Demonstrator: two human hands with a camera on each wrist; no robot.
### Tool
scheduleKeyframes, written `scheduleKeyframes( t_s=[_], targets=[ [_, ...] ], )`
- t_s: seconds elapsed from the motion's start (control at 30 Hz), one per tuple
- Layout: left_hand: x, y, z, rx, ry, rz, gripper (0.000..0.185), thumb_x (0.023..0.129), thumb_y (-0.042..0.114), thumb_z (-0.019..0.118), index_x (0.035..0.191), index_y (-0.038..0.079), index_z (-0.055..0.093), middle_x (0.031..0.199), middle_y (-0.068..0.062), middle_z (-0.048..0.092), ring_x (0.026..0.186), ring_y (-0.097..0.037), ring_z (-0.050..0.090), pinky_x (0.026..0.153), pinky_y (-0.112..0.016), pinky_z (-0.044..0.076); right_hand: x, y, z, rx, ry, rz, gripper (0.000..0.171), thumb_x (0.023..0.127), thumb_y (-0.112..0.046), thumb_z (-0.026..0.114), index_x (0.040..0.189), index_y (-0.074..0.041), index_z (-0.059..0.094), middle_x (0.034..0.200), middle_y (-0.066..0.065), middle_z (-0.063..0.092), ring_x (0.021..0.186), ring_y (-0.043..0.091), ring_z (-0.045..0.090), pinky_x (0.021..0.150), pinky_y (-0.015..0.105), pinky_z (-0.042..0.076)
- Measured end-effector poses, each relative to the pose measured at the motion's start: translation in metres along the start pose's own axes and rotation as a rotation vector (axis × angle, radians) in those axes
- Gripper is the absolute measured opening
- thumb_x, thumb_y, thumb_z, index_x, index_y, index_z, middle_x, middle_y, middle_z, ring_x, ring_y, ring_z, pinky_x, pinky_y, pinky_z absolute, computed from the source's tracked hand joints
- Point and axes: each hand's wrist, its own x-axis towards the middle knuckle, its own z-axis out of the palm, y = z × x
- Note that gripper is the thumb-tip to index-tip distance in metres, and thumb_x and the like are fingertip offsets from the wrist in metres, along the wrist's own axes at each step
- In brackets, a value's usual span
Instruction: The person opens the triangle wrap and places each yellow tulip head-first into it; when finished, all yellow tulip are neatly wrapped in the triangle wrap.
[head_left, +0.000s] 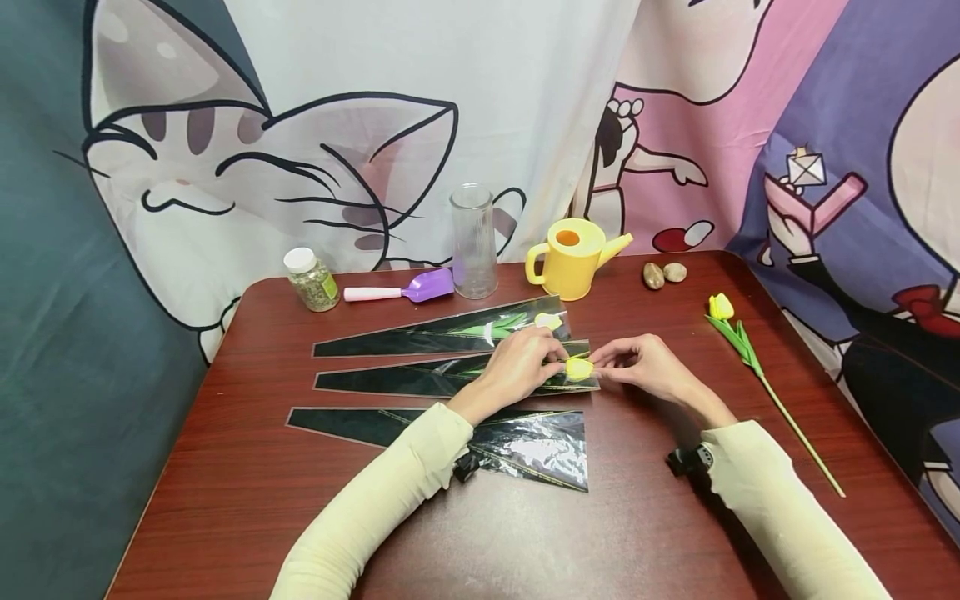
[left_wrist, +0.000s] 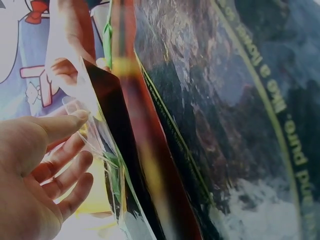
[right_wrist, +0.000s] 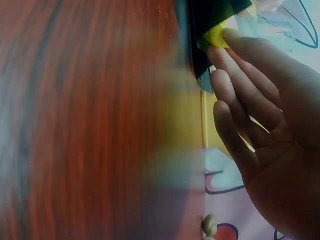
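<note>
A yellow tulip [head_left: 579,369] lies with its bloom at the wide right end of the middle flower sleeve [head_left: 390,381], which has a black back and a clear film front. My left hand [head_left: 517,362] reaches over that sleeve; its thumb and forefinger pinch the clear film at the opening, as the left wrist view shows. From the right, my right hand [head_left: 652,367] holds the yellow bloom [right_wrist: 216,36] between thumb and fingertips. Behind is another sleeve [head_left: 367,342] with a tulip inside. A third sleeve [head_left: 525,437], nearer me, lies flat under my left forearm.
Along the back stand a jar of dried bits [head_left: 315,287], a purple scoop [head_left: 429,286], a clear glass vase [head_left: 474,250] and a yellow watering can [head_left: 572,267]. Two stones [head_left: 654,276] lie back right. A loose yellow tulip [head_left: 757,367] rests near the table's right edge.
</note>
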Motion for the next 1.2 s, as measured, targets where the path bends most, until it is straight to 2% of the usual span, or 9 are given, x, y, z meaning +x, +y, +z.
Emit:
scheduleKeyframes(
  t_s=[0.3,0.53,0.63,0.77,0.97,1.2],
  targets=[
    [0.001,0.001,0.001,0.014,-0.001,-0.002,0.013,0.089,0.028,0.074,0.098,0.020,0.077,0.086,0.008,0.060,0.080,-0.005,0.054,0.069,-0.023,0.045,0.006,-0.002,0.010,0.025,0.020,-0.008,0.015,0.083,-0.025,0.081,0.097,-0.022,0.077,0.081,-0.009,0.071,0.067,0.015,0.062,0.055,0.026,0.047],
    [0.001,0.001,0.000,0.014,-0.003,0.004,0.013,0.089,0.029,0.074,0.098,0.020,0.077,0.086,0.007,0.061,0.081,-0.005,0.054,0.070,-0.023,0.045,0.003,-0.029,0.010,0.027,0.017,-0.024,0.015,0.084,-0.005,0.077,0.098,-0.003,0.075,0.081,0.006,0.072,0.065,0.018,0.059,0.054,0.023,0.043],
    [0.001,0.000,0.000,0.008,-0.003,0.003,0.013,0.088,0.028,0.075,0.098,0.020,0.077,0.086,0.008,0.060,0.081,-0.005,0.054,0.070,-0.023,0.045,0.003,-0.027,0.011,0.020,0.023,-0.018,0.015,0.083,-0.005,0.078,0.099,-0.004,0.075,0.081,0.006,0.072,0.065,0.020,0.060,0.055,0.024,0.045],
    [0.000,0.000,0.001,0.003,-0.001,0.001,0.014,0.087,0.029,0.076,0.098,0.020,0.077,0.085,0.009,0.059,0.080,-0.005,0.054,0.070,-0.023,0.045,0.005,-0.011,0.011,0.007,0.021,-0.005,0.016,0.084,-0.014,0.079,0.099,-0.011,0.076,0.082,-0.002,0.072,0.067,0.015,0.061,0.056,0.023,0.046],
    [0.000,-0.002,0.002,0.003,0.011,0.007,0.022,0.084,0.035,0.078,0.099,0.019,0.077,0.088,0.008,0.062,0.082,-0.004,0.057,0.069,-0.021,0.046,0.000,-0.001,-0.002,-0.022,0.051,0.018,0.018,0.083,-0.028,0.080,0.097,-0.019,0.077,0.081,-0.008,0.071,0.070,0.015,0.064,0.057,0.025,0.047],
    [-0.007,-0.007,-0.002,-0.005,0.043,0.011,0.022,0.085,0.034,0.078,0.100,0.019,0.076,0.091,0.008,0.063,0.084,-0.005,0.057,0.073,-0.021,0.047,-0.019,0.001,-0.031,-0.134,0.169,0.040,0.019,0.084,-0.027,0.080,0.099,-0.016,0.077,0.080,-0.006,0.071,0.066,0.016,0.062,0.056,0.022,0.045]
  ],
)
